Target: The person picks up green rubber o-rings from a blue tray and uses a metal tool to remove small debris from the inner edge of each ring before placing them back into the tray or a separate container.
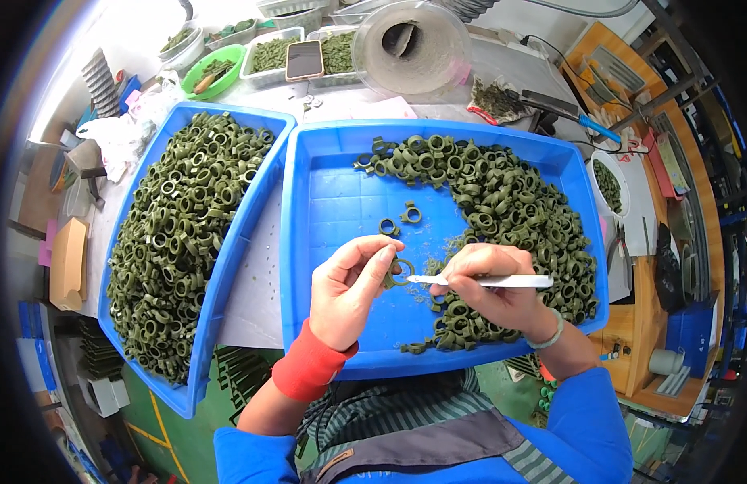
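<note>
Over the right-hand blue tray [329,133], my left hand [345,290] pinches a dark green ring-shaped part [400,273] between thumb and fingertips. My right hand [494,282] grips a white pen-like knife [502,281], its slim tip pointing left and meeting the ring's edge, as far as I can tell. Small green shavings [422,289] lie on the tray floor beneath. Two loose green rings [411,212] rest just beyond my left fingertips. A large heap of the same rings [519,210] fills the tray's far and right sides.
At the left stands another blue tray [220,274] heaped with green rings. Along the back are a green bowl [214,73], clear tubs of small green pieces [273,55], a phone [304,61] and a large round translucent container [438,56]. A black-headed tool with a blue handle [599,127] lies back right.
</note>
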Action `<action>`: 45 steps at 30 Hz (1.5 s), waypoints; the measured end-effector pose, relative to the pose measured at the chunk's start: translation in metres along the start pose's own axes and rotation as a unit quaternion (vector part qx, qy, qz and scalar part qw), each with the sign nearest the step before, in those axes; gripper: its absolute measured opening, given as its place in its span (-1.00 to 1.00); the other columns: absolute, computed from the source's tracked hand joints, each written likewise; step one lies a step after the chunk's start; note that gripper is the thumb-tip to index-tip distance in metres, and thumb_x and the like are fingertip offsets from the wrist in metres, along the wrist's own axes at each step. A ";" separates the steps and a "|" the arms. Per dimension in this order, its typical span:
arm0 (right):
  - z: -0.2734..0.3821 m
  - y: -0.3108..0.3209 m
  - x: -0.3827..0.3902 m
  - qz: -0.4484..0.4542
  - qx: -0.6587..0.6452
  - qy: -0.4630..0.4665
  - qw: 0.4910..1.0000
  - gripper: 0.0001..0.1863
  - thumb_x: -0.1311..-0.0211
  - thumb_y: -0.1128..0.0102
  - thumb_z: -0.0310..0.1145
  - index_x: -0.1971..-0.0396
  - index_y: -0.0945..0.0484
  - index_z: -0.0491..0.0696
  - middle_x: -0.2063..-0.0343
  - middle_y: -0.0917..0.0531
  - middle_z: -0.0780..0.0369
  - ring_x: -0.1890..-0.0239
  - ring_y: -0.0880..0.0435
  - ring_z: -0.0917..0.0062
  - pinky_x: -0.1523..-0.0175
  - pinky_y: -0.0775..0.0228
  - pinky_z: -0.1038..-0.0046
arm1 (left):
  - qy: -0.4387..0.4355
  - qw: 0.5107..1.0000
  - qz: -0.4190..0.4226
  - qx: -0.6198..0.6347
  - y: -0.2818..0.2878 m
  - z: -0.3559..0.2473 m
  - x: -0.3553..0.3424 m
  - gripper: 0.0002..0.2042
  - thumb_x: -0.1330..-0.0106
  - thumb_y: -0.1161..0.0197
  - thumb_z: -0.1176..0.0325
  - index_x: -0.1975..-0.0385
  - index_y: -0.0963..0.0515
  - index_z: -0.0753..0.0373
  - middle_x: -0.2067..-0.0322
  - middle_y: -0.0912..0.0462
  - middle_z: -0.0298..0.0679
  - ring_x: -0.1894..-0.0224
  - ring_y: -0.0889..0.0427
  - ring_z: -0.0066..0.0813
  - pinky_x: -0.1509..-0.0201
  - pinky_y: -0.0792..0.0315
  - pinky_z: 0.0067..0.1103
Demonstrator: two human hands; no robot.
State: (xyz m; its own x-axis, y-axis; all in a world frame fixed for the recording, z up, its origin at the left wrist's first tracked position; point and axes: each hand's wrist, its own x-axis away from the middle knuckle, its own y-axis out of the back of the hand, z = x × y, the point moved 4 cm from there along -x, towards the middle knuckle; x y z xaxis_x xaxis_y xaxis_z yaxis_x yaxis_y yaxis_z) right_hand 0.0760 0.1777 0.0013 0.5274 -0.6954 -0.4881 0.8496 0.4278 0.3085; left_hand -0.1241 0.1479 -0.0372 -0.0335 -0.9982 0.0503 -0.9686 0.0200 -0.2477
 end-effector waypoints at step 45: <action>-0.104 -0.015 -0.024 0.064 0.344 -0.125 0.928 -0.63 -0.08 -0.44 -0.40 0.21 -0.41 -0.11 0.35 -0.59 0.14 0.22 -0.60 0.17 0.09 -0.45 0.21 | 0.193 0.932 0.028 0.305 0.033 0.012 -0.009 -0.85 -0.49 -0.15 0.39 0.08 -0.52 0.30 0.19 -0.61 -0.23 0.01 -0.63 -0.32 -0.18 -0.54 -0.40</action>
State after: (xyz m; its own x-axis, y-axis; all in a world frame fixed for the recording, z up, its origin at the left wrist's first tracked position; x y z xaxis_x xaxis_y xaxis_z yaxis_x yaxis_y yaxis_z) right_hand 0.0514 0.2482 -0.0768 0.5333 -0.8131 -0.2336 0.5302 0.1060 0.8412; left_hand -0.1529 0.1568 -0.0578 -0.2794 -0.8996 0.3357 -0.6463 -0.0824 -0.7586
